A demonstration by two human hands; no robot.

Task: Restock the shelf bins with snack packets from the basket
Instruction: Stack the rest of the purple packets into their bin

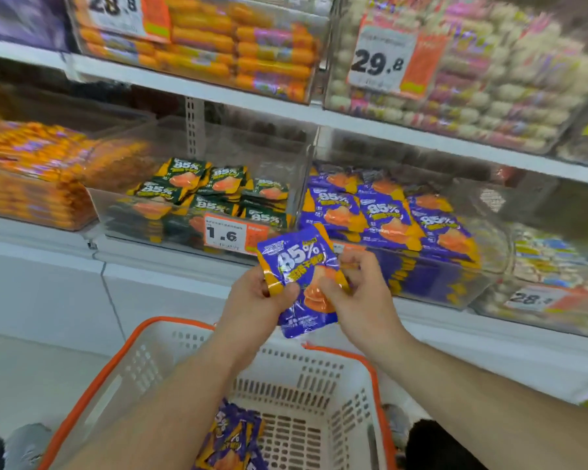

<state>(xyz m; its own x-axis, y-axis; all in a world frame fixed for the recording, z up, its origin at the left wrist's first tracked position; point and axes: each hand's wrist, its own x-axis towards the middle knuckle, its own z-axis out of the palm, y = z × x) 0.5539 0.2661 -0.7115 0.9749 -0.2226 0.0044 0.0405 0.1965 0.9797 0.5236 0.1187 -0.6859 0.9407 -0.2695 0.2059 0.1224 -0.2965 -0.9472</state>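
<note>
Above the basket (92, 395), both hands hold one purple packet (302, 283) just before the shelf: left hand (252, 300) and right hand (357, 296) each pinch an edge. The purple bin (455, 283) looks well filled; a few packets (233, 439) remain in the basket. The packet is glossy, crinkled, marked 85%.

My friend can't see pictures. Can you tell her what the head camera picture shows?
Two hands, left hand and right hand, hold a purple snack packet above a white basket with orange rims. Behind it, a clear shelf bin holds matching purple packets, beside a bin of green packets.
</note>
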